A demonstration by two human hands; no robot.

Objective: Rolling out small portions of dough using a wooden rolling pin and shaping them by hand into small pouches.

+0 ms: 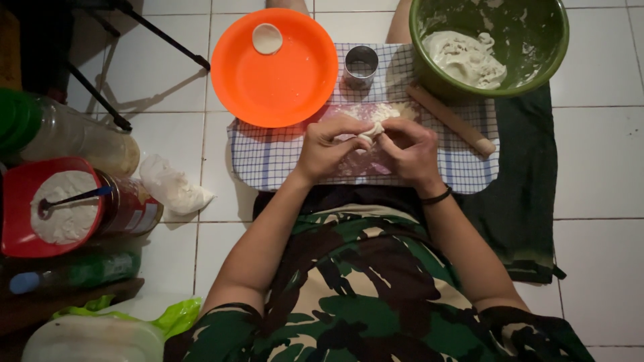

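Left hand [329,149] and right hand [409,151] pinching dough piece [371,131] — red tin [131,204] far left

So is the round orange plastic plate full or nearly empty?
Nearly empty: the round orange plastic plate holds only one small flat white dough disc near its far rim; the rest of its surface is bare.
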